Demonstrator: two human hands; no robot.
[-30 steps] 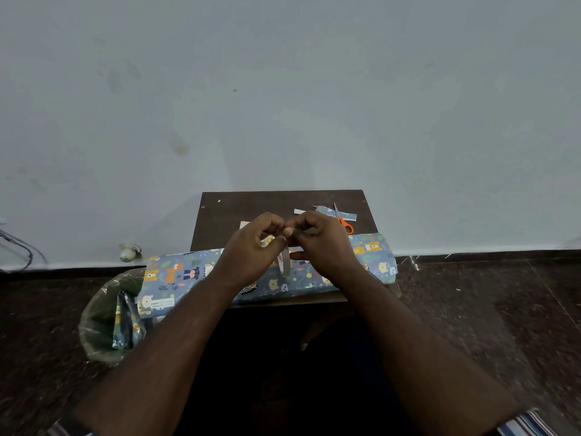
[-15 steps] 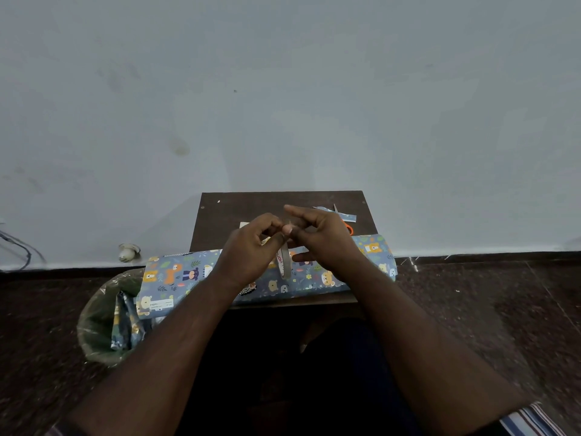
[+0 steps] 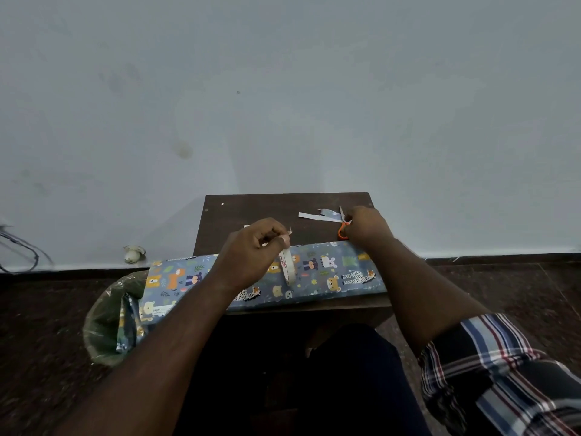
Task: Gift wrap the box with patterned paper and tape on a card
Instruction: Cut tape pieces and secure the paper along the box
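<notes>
Grey wall (image 3: pixel 283 89), dark floor (image 3: pixel 503 287), brown table (image 3: pixel 267 212).

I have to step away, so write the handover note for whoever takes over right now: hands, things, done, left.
Left hand: pinches the pulled-out end of the tape, the tape roll hanging below it over the patterned paper.
Right hand: on the orange scissors at the table's far right; grip not clear.
Paper scraps lie beside the scissors; bin to the left on the floor.
Done: a length of tape is drawn out.
Left: cut the tape, stick it down, add the card (none in view).
</notes>
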